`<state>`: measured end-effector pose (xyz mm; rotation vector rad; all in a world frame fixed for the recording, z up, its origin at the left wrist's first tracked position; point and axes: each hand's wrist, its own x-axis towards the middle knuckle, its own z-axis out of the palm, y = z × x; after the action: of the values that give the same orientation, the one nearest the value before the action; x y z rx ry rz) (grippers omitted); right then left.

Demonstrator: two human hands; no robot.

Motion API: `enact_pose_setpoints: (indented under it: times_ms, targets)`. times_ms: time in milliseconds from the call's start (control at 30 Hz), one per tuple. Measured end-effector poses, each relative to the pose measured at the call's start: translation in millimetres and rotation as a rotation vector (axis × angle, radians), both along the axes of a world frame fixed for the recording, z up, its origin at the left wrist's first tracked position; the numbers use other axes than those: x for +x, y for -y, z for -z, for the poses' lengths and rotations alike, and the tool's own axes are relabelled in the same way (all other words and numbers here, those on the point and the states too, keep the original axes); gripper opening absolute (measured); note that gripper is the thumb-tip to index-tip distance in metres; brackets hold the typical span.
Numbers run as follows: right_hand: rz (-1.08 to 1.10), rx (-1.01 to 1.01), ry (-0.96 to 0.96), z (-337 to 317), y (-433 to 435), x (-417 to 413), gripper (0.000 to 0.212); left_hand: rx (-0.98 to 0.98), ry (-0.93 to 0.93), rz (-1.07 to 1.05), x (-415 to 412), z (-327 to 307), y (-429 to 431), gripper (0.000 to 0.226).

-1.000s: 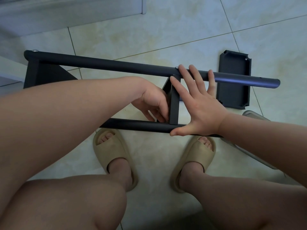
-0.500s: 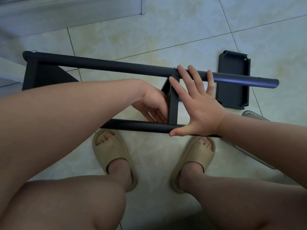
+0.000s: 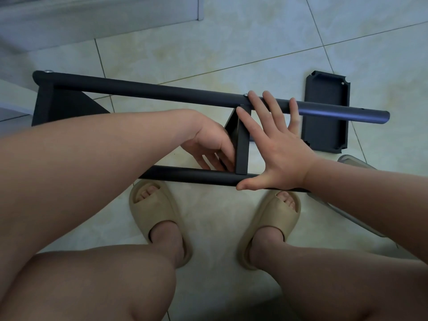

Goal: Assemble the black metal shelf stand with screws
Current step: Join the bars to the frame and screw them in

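The black metal shelf stand lies on its side on the tiled floor. Its far tube [image 3: 162,91] and near tube [image 3: 196,174] are joined by an end shelf [image 3: 60,107] at the left and a middle shelf [image 3: 242,144]. Silver screw heads show on the far tube at its left end [image 3: 48,71] and above the middle shelf [image 3: 245,95]. My right hand [image 3: 278,147] lies spread, fingers on the far tube, thumb on the near tube. My left hand [image 3: 208,144] reaches in against the middle shelf's left face, fingertips at its corner with the near tube; what they hold is hidden.
A loose black shelf panel [image 3: 324,114] lies on the floor behind the far tube's right end. A grey flat object [image 3: 354,164] sticks out under my right forearm. My feet in beige slippers [image 3: 155,218] stand just before the near tube. A pale ledge [image 3: 92,22] runs along the back.
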<state>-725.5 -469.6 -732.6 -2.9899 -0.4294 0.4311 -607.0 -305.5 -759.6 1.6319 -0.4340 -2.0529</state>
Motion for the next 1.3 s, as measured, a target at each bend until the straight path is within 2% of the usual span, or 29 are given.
enact_pose_setpoints:
  times_ms: [133,667,867,1300]
  targets:
    - [0.002,-0.002,-0.004,-0.2,-0.3,0.1,0.137,-0.015,-0.007,-0.004,-2.2,1.5,0.7,0.015]
    - [0.002,0.004,0.005,-0.2,-0.1,0.6,0.137,-0.014,0.01,-0.006,5.1,-0.7,0.6,0.03]
    - [-0.002,-0.001,0.006,0.7,-0.3,0.6,0.137,-0.033,0.041,0.018,2.6,2.9,1.5,0.015]
    - [0.005,0.014,0.007,0.5,-0.4,0.3,0.136,-0.062,0.038,-0.006,3.3,2.0,3.9,0.019]
